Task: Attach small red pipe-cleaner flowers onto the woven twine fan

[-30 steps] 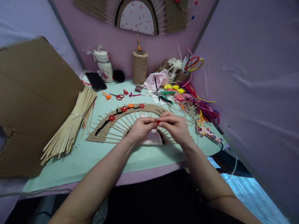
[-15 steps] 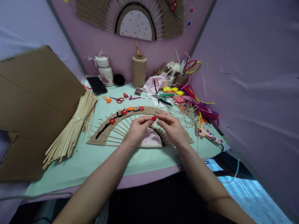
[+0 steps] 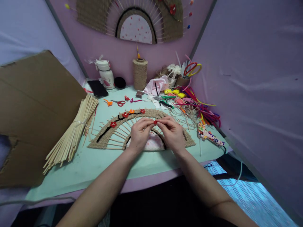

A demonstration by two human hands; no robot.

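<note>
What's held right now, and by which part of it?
A small red piece, pinched between the fingertips of the left hand and right hand; which part each grips is too small to tell.

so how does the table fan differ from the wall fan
The table fan lies flat on the table; the wall fan hangs against the wall. The table fan shows three red flowers and an orange flower; the wall fan, cut off by the frame, shows a red flower. An orange tassel hangs below the wall fan; none shows on the table fan. Both have a dotted panel.
</note>
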